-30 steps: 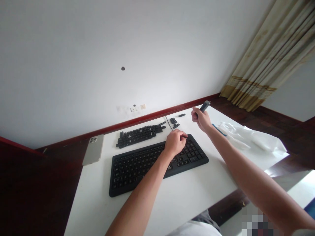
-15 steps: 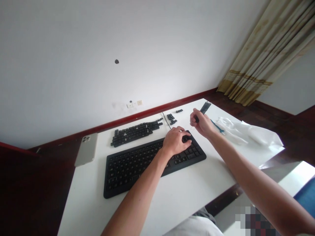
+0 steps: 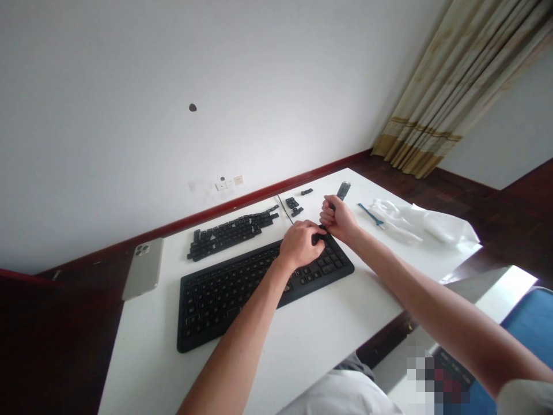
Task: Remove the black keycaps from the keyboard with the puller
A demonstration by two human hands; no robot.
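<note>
A black keyboard (image 3: 224, 288) lies at an angle on the white table; many of its key positions show bare, without caps. My left hand (image 3: 301, 245) rests on its right part, thumb and index finger apart, touching the keys near the top edge. Just beyond the keyboard's upper right corner is my right hand (image 3: 339, 219), its fingers wrapped round a black flat tool (image 3: 344, 190) with a pale end sticking up. The tool's lower end is hidden by the hands. Removed black keycaps (image 3: 231, 233) are laid out in rows behind the keyboard, with smaller groups of keycaps (image 3: 294, 206) to their right.
A phone (image 3: 144, 268) lies face down at the table's left edge. On the right are a thin blue tool (image 3: 370, 214) and a crumpled white plastic bag (image 3: 436, 225). The keyboard's cable (image 3: 285, 207) runs back toward the wall (image 3: 129, 115).
My right hand has come down and closer to my left hand at the keyboard's upper right corner, still gripping the black tool. The view has shifted slightly; the blue tool now shows fully.
</note>
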